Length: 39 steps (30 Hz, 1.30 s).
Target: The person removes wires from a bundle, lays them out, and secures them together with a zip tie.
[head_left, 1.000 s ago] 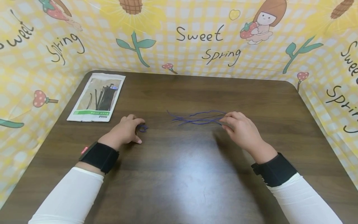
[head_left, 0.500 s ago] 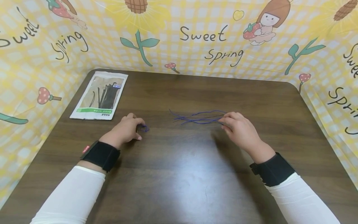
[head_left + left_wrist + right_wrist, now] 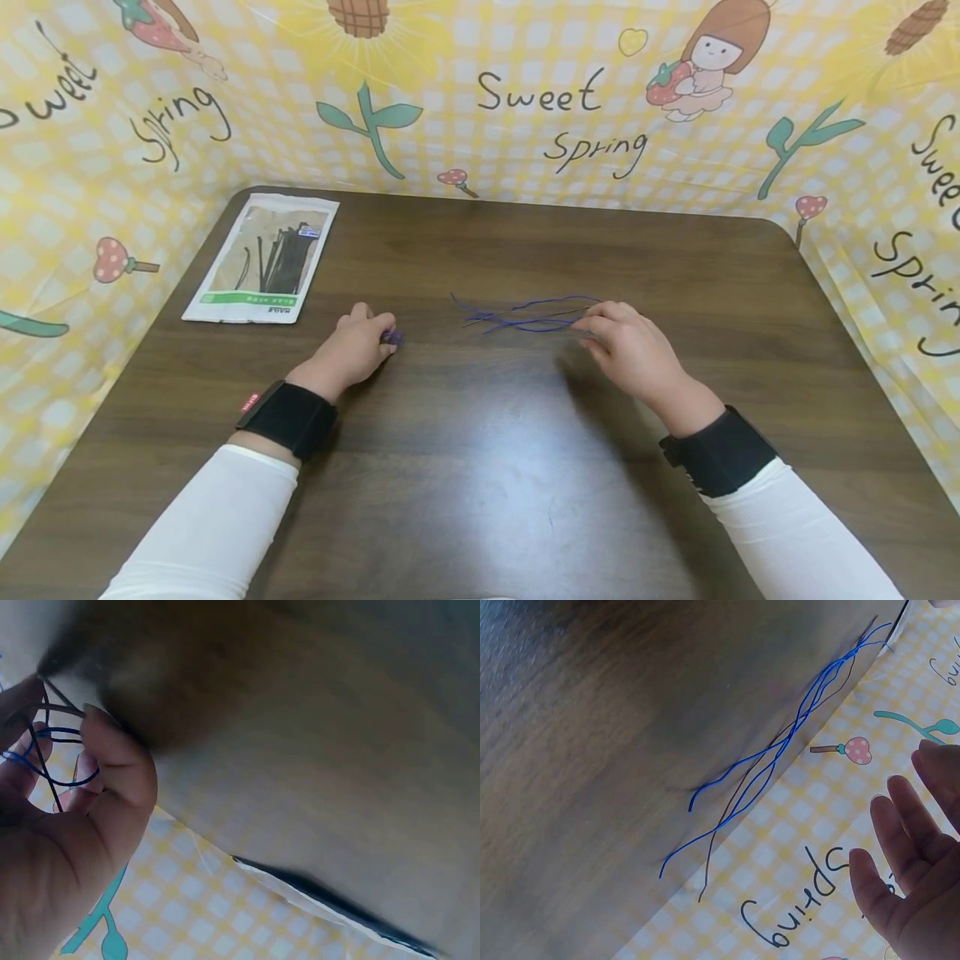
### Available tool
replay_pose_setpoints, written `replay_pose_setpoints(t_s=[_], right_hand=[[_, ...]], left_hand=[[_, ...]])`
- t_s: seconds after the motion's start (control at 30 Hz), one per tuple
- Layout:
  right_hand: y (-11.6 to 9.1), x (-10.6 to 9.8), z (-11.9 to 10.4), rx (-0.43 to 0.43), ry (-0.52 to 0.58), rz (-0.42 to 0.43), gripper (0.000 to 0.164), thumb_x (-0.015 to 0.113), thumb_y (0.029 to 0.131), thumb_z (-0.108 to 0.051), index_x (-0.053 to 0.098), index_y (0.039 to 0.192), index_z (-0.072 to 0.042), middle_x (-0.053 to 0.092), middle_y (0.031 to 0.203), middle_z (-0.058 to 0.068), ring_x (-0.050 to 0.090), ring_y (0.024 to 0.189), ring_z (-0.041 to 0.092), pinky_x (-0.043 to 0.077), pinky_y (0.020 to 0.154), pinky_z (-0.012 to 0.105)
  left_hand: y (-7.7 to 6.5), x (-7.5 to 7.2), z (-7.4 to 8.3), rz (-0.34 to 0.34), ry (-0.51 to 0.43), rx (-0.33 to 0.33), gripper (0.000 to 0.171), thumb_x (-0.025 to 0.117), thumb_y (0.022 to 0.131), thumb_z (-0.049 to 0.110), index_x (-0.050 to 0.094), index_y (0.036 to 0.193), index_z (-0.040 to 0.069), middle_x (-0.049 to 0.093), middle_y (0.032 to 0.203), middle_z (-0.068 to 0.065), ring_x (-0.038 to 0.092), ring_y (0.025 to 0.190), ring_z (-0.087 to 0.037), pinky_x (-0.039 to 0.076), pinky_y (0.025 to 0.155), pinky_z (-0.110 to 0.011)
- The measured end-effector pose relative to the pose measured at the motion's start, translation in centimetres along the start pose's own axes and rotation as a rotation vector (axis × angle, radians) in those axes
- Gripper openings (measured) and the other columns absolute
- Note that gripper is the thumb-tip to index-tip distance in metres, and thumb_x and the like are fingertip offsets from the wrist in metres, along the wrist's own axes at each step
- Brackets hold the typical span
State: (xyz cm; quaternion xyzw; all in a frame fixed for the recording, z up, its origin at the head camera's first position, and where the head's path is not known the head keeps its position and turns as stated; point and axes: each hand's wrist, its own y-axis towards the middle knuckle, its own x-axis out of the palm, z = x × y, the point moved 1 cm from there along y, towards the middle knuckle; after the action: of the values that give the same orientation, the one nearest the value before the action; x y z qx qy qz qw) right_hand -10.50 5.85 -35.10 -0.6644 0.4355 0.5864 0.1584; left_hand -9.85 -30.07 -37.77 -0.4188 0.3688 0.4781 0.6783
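At centre left of the head view, my left hand (image 3: pixel 360 346) holds a small coil of thin blue and dark wires (image 3: pixel 392 337). In the left wrist view the thumb and fingers curl round the coil's loops (image 3: pixel 64 783); part of it is hidden behind the hand. A loose, crossing bunch of blue wires (image 3: pixel 819 679), with one brown wire among them, lies stretched on the table. My right hand (image 3: pixel 637 354) hovers by the right end of this bunch. Its fingers (image 3: pixel 904 832) are loosely extended with nothing between them, apart from the wires in the right wrist view.
A white pouch with a clear window (image 3: pixel 262 258), showing several black strips like cable ties, lies at the table's back left. The brown wooden table (image 3: pixel 480 467) is enclosed at the back and sides by a yellow checked cloth (image 3: pixel 525 158).
My left hand has shifted slightly right and its fingers have drawn together on the wire coil. The right hand has moved slightly left. The loose wires stay in place.
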Motion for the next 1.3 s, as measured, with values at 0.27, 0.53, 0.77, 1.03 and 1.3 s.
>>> replay_pose_setpoints(t_s=[0.27, 0.53, 0.77, 1.03, 1.3], right_hand=[[0.6, 0.3, -0.9, -0.029, -0.002, -0.007, 0.019, 0.069, 0.087, -0.004, 0.072, 0.106, -0.004, 0.067, 0.105, 0.011, 0.062, 0.097, 0.029, 0.051, 0.079, 0.041], [2.3, 0.2, -3.9, -0.027, 0.035, 0.035, 0.017, 0.068, 0.091, -0.014, 0.072, 0.105, -0.006, 0.070, 0.102, 0.007, 0.064, 0.097, 0.025, 0.051, 0.083, 0.040], [3.0, 1.0, -5.0, 0.021, 0.033, 0.002, 0.024, 0.068, 0.091, -0.026, 0.072, 0.106, -0.007, 0.070, 0.104, 0.007, 0.064, 0.099, 0.025, 0.052, 0.083, 0.039], [3.0, 1.6, -5.4, 0.018, 0.068, 0.051, 0.017, 0.070, 0.089, -0.022, 0.074, 0.098, -0.008, 0.072, 0.097, 0.005, 0.066, 0.090, 0.022, 0.053, 0.073, 0.036], [2.8, 1.7, -5.2, -0.003, 0.057, 0.104, 0.008, 0.068, 0.089, -0.011, 0.073, 0.093, -0.007, 0.072, 0.094, 0.005, 0.066, 0.087, 0.022, 0.053, 0.074, 0.037]], left_hand=[[0.5, -0.4, 0.2, 0.107, 0.033, 0.062, 0.018, 0.062, 0.094, 0.012, 0.056, 0.079, 0.004, 0.050, 0.080, -0.010, 0.051, 0.077, -0.027, 0.046, 0.073, -0.043], [0.5, -0.2, 4.8, 0.192, 0.006, 0.122, 0.016, 0.062, 0.093, 0.012, 0.057, 0.080, 0.005, 0.059, 0.082, -0.012, 0.058, 0.080, -0.029, 0.049, 0.074, -0.045], [0.6, 0.5, 10.9, 0.287, -0.030, 0.272, 0.014, 0.068, 0.090, 0.011, 0.058, 0.082, 0.005, 0.054, 0.080, -0.008, 0.056, 0.074, -0.024, 0.050, 0.067, -0.034], [0.7, 1.6, 13.0, 0.229, -0.075, 0.276, 0.013, 0.062, 0.094, 0.014, 0.059, 0.086, 0.004, 0.051, 0.090, -0.010, 0.053, 0.074, -0.020, 0.049, 0.065, -0.029], [1.2, 2.1, 13.7, 0.177, -0.087, 0.245, 0.009, 0.064, 0.093, 0.012, 0.058, 0.094, 0.005, 0.056, 0.093, -0.010, 0.055, 0.081, -0.022, 0.050, 0.071, -0.032]])
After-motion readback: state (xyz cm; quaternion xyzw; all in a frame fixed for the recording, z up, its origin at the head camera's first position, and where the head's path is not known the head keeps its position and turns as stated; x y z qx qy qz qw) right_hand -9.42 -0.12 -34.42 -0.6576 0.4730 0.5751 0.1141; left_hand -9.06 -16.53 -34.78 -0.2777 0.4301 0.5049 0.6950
